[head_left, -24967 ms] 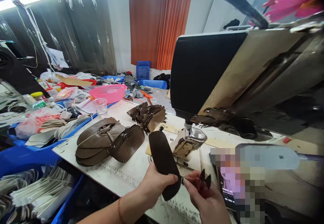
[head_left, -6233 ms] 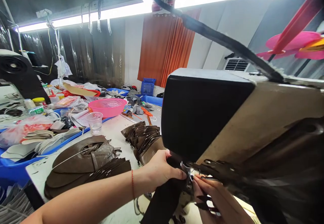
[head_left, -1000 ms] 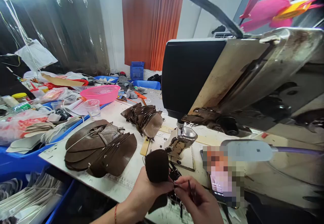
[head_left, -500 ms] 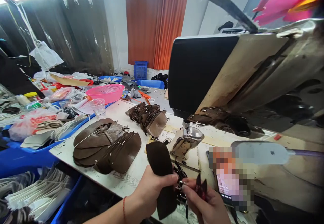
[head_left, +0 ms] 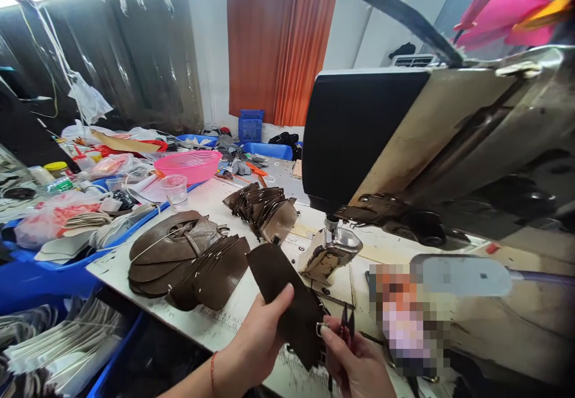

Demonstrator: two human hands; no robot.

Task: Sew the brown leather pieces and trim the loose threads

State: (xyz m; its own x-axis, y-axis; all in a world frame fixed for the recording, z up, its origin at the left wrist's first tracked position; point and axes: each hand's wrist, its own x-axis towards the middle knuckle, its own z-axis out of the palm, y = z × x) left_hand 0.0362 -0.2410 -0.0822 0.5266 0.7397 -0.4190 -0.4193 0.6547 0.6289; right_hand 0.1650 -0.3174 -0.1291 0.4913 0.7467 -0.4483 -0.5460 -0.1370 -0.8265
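My left hand (head_left: pixel 258 341) grips a dark brown leather-like piece (head_left: pixel 287 302), thumb on its face, tilted over the table's near edge. At that piece's right edge, my right hand (head_left: pixel 359 362) pinches a small metal buckle (head_left: pixel 321 328). Dark pointed thread snips (head_left: pixel 347 325) are tucked in the same hand, blades up. Part of the strap at the buckle is hidden by the fingers. Just beyond stands the metal post (head_left: pixel 330 257) of a sewing machine. Left of the hands lie a fanned stack of brown pieces (head_left: pixel 215 275) and a second bundle (head_left: pixel 265 209).
The sewing machine head (head_left: pixel 363 134) overhangs the right side. Below it are a partly blurred-out phone (head_left: pixel 402 326) and a pale flat object (head_left: pixel 462 275) with a cord. A pink basket (head_left: pixel 188 167), a clear cup (head_left: pixel 173 189) and blue bins (head_left: pixel 40 284) are at left.
The brown piece has turned, its top swinging left and its lower end right. My left thumb now lies across its face. The buckle and snips stay in my right hand.
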